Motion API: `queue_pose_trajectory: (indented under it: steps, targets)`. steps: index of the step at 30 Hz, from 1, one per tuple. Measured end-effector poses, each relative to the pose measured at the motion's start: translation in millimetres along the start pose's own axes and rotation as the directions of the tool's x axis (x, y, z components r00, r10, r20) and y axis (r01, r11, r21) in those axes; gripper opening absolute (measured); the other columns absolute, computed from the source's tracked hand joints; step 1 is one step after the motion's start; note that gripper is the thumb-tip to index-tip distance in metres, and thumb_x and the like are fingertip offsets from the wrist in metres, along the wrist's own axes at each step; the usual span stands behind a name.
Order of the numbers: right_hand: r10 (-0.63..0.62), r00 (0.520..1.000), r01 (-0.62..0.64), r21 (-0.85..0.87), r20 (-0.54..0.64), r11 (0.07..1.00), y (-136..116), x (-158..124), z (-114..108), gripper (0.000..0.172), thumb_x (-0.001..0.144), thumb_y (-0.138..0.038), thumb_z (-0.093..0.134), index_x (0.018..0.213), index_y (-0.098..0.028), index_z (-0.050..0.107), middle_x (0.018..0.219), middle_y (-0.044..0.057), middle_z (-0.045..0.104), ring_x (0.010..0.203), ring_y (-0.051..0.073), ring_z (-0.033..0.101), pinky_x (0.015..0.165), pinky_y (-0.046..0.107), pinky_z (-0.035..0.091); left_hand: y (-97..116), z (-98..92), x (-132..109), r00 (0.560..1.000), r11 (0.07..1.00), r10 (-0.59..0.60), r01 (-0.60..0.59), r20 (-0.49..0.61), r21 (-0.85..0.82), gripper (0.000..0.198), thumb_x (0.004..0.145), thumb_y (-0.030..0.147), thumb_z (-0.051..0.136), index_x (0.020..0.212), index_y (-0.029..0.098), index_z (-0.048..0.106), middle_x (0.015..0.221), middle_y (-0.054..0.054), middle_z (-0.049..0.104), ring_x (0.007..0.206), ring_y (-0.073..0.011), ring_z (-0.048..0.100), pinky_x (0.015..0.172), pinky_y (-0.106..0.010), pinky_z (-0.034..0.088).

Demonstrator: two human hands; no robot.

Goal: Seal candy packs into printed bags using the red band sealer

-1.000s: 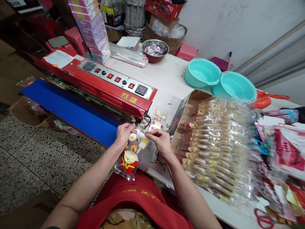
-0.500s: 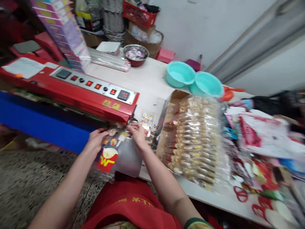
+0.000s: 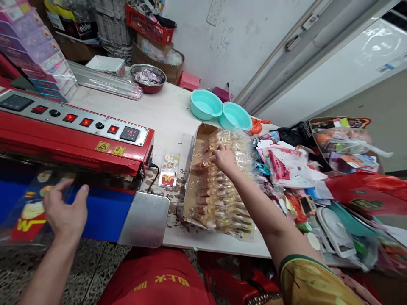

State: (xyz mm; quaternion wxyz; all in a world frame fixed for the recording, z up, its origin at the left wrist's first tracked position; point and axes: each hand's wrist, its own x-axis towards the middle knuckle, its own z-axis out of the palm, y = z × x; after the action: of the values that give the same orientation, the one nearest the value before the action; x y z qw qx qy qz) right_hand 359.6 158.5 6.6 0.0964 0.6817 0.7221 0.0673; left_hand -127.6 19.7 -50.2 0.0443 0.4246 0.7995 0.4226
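Note:
A clear plastic packet (image 3: 28, 218) with a red and yellow printed picture lies on the blue belt (image 3: 104, 214) of a red sealing machine (image 3: 73, 146), its top edge at the machine's slot. My left hand (image 3: 66, 209) is at that packet's right side, thumb and fingers apart. To the right, my right hand (image 3: 223, 159) reaches over a cardboard box (image 3: 188, 176) packed with rows of clear packets (image 3: 222, 199). Its fingers are bent onto one near the top of the row; their tips are partly hidden. A steel plate (image 3: 146, 220) adjoins the belt's end.
A small printed packet (image 3: 168, 173) lies between machine and box, near a black cable (image 3: 155, 176). Behind stand two turquoise basins (image 3: 206, 103) and a metal bowl (image 3: 148, 78) of small sachets. Mixed bags and a white scale (image 3: 333, 231) crowd the right.
Both hands were together on the printed packet at the machine's end. The packet has moved left along the belt with my left hand, while my right hand has gone to the box. The view has turned right.

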Motion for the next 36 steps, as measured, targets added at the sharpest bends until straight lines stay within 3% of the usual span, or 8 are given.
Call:
queue_pose_trajectory:
  steps: [4,11,17,25,28,31,34,36]
  targets:
    - [0.001,0.998,0.01,-0.167,0.065,0.986,-1,14,11,0.025,0.089,-0.016,0.05,0.099,-0.014,0.073,0.121,0.019,0.053,0.111,0.033,0.045,0.087,0.042,0.041,19,6.7,-40,0.993,0.991,0.085,-0.075,0.081,-0.114,0.036,0.076,0.044,0.063,0.103,0.021,0.068,0.111,-0.007,0.067,0.103,-0.0253,0.063,0.088,-0.04,0.053]
    - [0.05,0.978,-0.007,-0.206,0.202,0.978,15,22,6,0.027,0.084,-0.021,0.063,0.11,-0.019,0.071,0.123,0.019,0.052,0.114,0.036,0.043,0.089,0.052,0.042,20,11.6,-71,0.951,0.982,0.071,-0.014,0.302,-0.187,0.025,0.081,0.043,0.061,0.093,0.022,0.067,0.108,-0.005,0.067,0.098,-0.0216,0.063,0.087,-0.035,0.053]
    - [-0.01,0.992,0.01,0.001,0.125,1.0,22,18,2,0.02,0.078,-0.027,0.075,0.097,-0.021,0.074,0.125,0.014,0.053,0.114,0.033,0.046,0.087,0.044,0.044,32,17.0,-82,0.915,0.982,0.067,0.01,0.399,-0.188,0.027,0.083,0.044,0.057,0.091,0.02,0.067,0.104,-0.005,0.068,0.094,-0.0193,0.063,0.081,-0.03,0.052]
    - [-0.096,0.992,0.109,0.177,-0.083,0.978,44,-4,-87,0.028,0.069,-0.037,0.082,0.091,-0.022,0.073,0.077,0.003,0.067,0.077,0.024,0.061,0.067,0.032,0.043,64,17.6,-88,0.903,0.953,0.274,-0.21,0.331,-0.216,0.023,0.087,0.036,0.055,0.099,0.02,0.066,0.108,-0.008,0.068,0.1,-0.0217,0.063,0.091,-0.035,0.049]
    - [-0.188,0.971,0.217,0.213,-0.146,0.953,43,-17,-141,0.03,0.067,-0.044,0.084,0.086,-0.023,0.074,0.07,0.002,0.064,0.077,0.023,0.061,0.07,0.034,0.043,110,21.2,-85,0.809,0.843,0.509,-0.398,0.294,-0.362,0.025,0.086,0.029,0.06,0.109,0.021,0.064,0.116,-0.009,0.066,0.113,-0.0234,0.06,0.105,-0.039,0.043]
    - [-0.305,0.948,0.316,0.353,-0.087,0.881,28,-25,-187,0.03,0.068,-0.049,0.082,0.081,-0.023,0.074,0.066,-0.002,0.063,0.074,0.019,0.062,0.071,0.032,0.045,167,25.0,-75,0.703,0.726,0.636,-0.402,0.32,-0.558,0.049,0.078,0.028,0.071,0.125,0.021,0.058,0.132,-0.011,0.059,0.128,-0.0259,0.05,0.114,-0.043,0.035]
    - [-0.327,0.945,0.253,0.603,0.013,0.756,-2,-29,-205,0.026,0.068,-0.045,0.081,0.074,-0.021,0.073,0.064,-0.004,0.063,0.068,0.015,0.062,0.064,0.027,0.046,206,28.5,-66,0.631,0.707,0.587,-0.092,0.508,-0.701,0.084,0.058,0.027,0.086,0.135,0.021,0.052,0.141,-0.013,0.052,0.136,-0.0313,0.042,0.115,-0.045,0.033]
    - [-0.345,0.935,0.158,0.774,0.083,0.614,-27,-30,-199,0.027,0.059,-0.038,0.087,0.072,-0.019,0.073,0.063,-0.003,0.064,0.065,0.016,0.062,0.059,0.025,0.047,209,30.9,-65,0.475,0.706,0.501,0.259,0.723,-0.659,0.086,0.055,0.024,0.087,0.134,0.023,0.053,0.131,-0.012,0.06,0.125,-0.0316,0.053,0.104,-0.042,0.044]
